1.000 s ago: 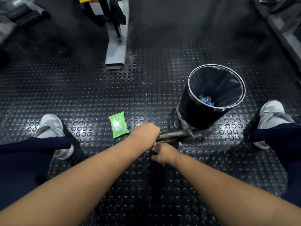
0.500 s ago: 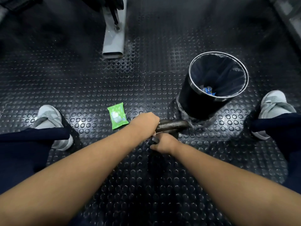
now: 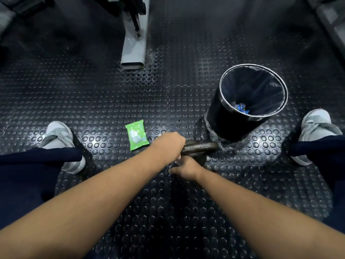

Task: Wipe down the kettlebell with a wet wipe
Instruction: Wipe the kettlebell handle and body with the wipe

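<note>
The kettlebell (image 3: pixel 198 147) stands on the studded floor (image 3: pixel 93 90). Left of it lies a green wipe packet (image 3: pixel 137 135). The left hand (image 3: pixel 170 143) is clenched around the kettlebell's handle. The right hand (image 3: pixel 185 168) is pressed on its body below the handle; if it holds a wipe I cannot tell. Just right of the kettlebell is a black bin (image 3: pixel 224 116).

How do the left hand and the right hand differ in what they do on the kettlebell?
The left hand is closed in a fist around the kettlebell handle; the right hand sits lower, against the dark body. The left hand lies farther from the person, beside the green wipe packet; the right hand lies nearer. Whether the right hand holds a wipe is hidden. Both touch the kettlebell on the studded floor.
</note>
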